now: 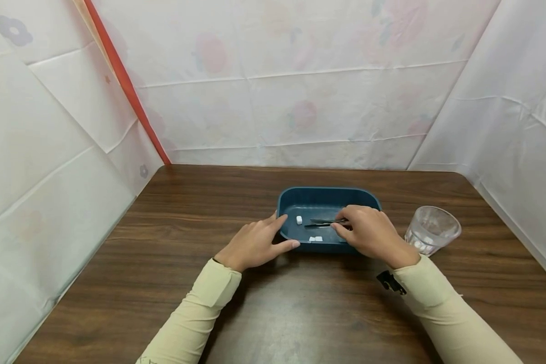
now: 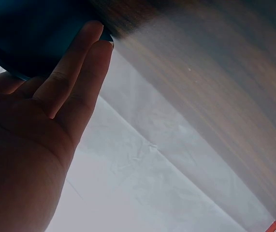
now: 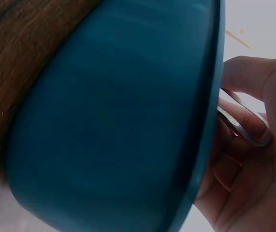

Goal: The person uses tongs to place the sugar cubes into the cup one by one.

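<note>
My right hand [image 1: 368, 230] pinches a pair of tweezers [image 1: 320, 223] over a dark blue tray [image 1: 329, 190]. The bent metal end of the tweezers shows against the palm in the right wrist view. Their two tips are apart, with nothing between them, and point left toward a small white cube [image 1: 299, 220] in the tray. Two more white pieces [image 1: 316, 238] lie by the front wall, partly cut off by its rim. My left hand [image 1: 255, 243] rests against the tray's front left corner, fingers extended along the side and thumb near the front rim.
Right of the tray a clear glass [image 1: 434, 227] stands on the table, with several white pieces [image 1: 419, 245] in its bottom; my right wrist is close to it. The brown wooden table [image 1: 173, 253] is bordered by white patterned sheets [image 1: 255, 101] at the back and sides.
</note>
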{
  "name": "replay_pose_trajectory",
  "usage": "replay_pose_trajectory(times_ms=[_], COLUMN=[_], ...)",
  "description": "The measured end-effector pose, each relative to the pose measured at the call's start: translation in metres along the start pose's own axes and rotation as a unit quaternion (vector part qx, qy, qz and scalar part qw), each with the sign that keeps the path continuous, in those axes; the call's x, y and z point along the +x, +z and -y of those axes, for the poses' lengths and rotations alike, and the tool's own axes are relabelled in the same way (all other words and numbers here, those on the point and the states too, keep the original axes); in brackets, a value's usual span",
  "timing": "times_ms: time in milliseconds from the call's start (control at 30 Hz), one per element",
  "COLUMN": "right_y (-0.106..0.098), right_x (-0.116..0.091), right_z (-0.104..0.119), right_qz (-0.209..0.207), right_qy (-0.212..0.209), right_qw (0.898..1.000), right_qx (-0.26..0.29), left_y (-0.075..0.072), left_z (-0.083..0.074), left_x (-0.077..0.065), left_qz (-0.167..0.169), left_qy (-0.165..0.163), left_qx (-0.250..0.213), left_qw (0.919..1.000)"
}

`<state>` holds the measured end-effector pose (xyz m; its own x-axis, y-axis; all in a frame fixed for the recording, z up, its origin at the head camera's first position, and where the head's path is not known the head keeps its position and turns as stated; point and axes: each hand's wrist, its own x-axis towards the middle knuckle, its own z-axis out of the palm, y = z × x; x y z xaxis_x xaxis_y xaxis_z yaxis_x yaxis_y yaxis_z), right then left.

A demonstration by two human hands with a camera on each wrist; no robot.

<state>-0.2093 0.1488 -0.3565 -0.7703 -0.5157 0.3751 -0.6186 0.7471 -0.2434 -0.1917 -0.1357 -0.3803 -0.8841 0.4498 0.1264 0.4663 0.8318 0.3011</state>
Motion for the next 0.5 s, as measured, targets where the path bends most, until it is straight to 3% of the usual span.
replay_pose_trajectory(times_ms=[500], right_y=[0.0082], right_x=[0.0069], right_z=[0.0052], right_qz=[0.013], right_qy=[-0.004], right_qw=[1.000], right_qx=[0.003], left_y=[-0.0024], left_z=[-0.0013], left_x=[-0.0012], left_qz=[0.004], left_qy=[0.002], left_qx=[0.002], left_qw=[1.0000])
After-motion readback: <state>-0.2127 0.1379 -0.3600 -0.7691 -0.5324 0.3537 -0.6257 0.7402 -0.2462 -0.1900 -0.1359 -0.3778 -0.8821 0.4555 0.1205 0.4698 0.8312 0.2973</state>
